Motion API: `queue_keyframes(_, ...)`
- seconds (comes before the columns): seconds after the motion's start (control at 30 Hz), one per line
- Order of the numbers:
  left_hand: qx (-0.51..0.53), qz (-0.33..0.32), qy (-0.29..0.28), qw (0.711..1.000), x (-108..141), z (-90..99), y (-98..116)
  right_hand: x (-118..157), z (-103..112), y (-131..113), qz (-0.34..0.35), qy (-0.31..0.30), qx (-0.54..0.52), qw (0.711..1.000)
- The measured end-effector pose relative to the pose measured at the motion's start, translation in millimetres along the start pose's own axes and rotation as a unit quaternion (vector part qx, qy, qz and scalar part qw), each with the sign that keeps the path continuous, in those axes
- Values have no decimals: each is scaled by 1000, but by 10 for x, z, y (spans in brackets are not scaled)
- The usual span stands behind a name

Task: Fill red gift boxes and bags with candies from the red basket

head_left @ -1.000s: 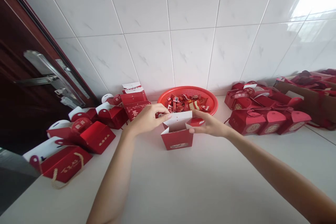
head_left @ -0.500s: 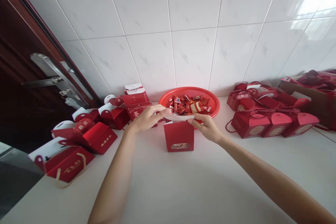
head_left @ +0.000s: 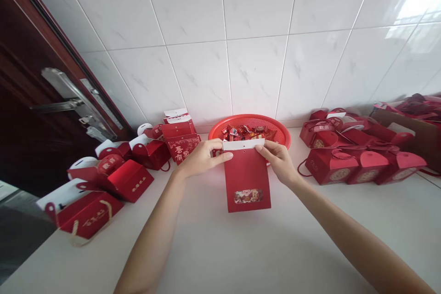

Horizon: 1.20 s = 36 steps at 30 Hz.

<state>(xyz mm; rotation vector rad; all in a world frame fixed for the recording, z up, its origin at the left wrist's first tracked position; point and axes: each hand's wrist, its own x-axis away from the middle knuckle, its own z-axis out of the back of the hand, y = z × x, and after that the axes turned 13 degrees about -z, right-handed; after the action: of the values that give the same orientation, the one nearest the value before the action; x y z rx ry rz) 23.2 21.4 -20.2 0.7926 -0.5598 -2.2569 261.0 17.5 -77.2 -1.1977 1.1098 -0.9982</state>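
Note:
A red paper gift box [head_left: 246,170] with a clear window near its bottom is between my hands. Wrapped sweets show through the window, and a white flap is folded over at the top. My left hand [head_left: 206,156] pinches the flap's left end, thumb in front. At the other end my right hand [head_left: 275,158] grips the top corner between thumb and fingers. Right behind the box stands a red plastic basket [head_left: 285,135] of wrapped candies [head_left: 237,132], its front partly hidden by the box and my hands.
Open red boxes [head_left: 131,181] stand at the left, beside a dark door with a metal handle [head_left: 65,103]. Flat-topped printed red boxes [head_left: 181,140] lean near the tiled wall. Several closed red boxes [head_left: 330,165] and a brown carton [head_left: 423,135] fill the right side.
The box has come nearer and tilted back, so its front shows longer. Its white flap now lies flat across the top instead of curving. Both hands keep hold at the top corners.

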Motion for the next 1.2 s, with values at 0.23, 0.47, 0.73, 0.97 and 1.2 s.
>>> queue_keyframes(0.23, 9, -28, 26, 999, -40, -84, -50, 8, 128, -13, -1, -77, -27, 997)
queue_keyframes(0.47, 27, -35, 5, 999, -45, -99, 18, 31, 150, -3, 0, -55, -77, 996)
queue_keyframes(0.73, 20, -60, -19, 998, -16, -172, 62, 262, 249, 39, 74, -9, 19, 997)
queue_keyframes(0.97, -69, -85, -53, 993, -51, -350, 9, 474, 355, 161, 198, -7, 156, 968)
queue_keyframes(1.2, -70, -63, -86, 992, -41, -283, 60, 555, 302, 269, 183, 28, 144, 972)
